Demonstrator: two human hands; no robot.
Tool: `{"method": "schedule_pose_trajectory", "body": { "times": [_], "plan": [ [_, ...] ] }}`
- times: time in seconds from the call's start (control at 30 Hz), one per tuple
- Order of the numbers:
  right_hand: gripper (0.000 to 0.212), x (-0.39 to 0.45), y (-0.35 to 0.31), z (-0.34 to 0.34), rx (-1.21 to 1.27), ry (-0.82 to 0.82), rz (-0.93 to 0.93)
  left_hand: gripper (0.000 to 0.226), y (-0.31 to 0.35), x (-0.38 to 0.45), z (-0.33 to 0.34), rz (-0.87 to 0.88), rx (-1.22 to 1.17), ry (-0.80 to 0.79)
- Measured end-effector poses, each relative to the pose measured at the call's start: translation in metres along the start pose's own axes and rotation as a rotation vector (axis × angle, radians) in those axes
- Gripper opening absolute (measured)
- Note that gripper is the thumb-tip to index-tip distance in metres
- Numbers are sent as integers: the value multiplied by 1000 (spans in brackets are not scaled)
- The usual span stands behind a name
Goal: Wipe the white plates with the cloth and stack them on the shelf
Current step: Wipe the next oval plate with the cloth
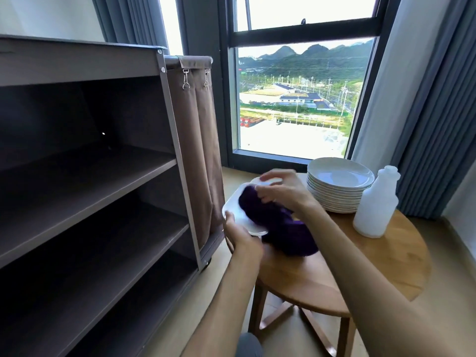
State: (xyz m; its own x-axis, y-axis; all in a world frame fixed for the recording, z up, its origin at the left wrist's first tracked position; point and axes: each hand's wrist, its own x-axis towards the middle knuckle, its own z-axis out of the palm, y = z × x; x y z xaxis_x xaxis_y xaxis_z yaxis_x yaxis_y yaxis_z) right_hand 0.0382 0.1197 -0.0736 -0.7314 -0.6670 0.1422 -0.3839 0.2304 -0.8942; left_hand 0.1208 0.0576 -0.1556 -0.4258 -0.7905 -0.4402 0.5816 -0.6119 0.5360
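My left hand (240,234) grips the near rim of a white plate (235,210), held tilted above the left edge of the round wooden table (386,258). My right hand (280,191) presses a dark purple cloth (280,222) against the plate's face; the cloth hangs down over the table. A stack of several white plates (340,185) stands at the back of the table. The dark brown shelf cart (108,176) stands to the left, its shelves bare.
A white plastic bottle without a cap (376,202) stands right of the plate stack. A brown fabric bag (201,140) hangs on the cart's side, close to the held plate. A window and grey curtains are behind the table.
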Motion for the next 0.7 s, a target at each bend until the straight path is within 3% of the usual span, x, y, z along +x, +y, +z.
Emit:
{"method": "schedule_pose_trajectory", "body": {
  "times": [0.07, 0.13, 0.2, 0.27, 0.33, 0.4, 0.5, 0.7],
  "plan": [
    [16, 2, 6, 12, -128, 130, 36, 48, -3, -2, 2, -34, -30, 23],
    [37, 1, 21, 21, -201, 330, 161, 45, -2, -5, 4, -39, -51, 27],
    [74, -9, 39, 34, -167, 309, 328, 49, 2, -7, 6, -15, -74, 14],
    [87, -14, 52, 43, 178, 210, 462, 51, 1, -7, 9, 24, -94, -8],
    [71, -17, 56, 50, 562, 103, 509, 48, 0, -9, 11, 27, -89, -13],
    [53, -18, 57, 55, 704, 61, 492, 45, -1, -10, 14, 17, -83, -47],
    [25, -20, 57, 56, 821, 79, 499, 35, -3, -7, 18, 39, -48, -62],
    [23, -19, 55, 45, 809, 220, 389, 41, 11, -6, 9, -83, 21, -148]
  ]
}}
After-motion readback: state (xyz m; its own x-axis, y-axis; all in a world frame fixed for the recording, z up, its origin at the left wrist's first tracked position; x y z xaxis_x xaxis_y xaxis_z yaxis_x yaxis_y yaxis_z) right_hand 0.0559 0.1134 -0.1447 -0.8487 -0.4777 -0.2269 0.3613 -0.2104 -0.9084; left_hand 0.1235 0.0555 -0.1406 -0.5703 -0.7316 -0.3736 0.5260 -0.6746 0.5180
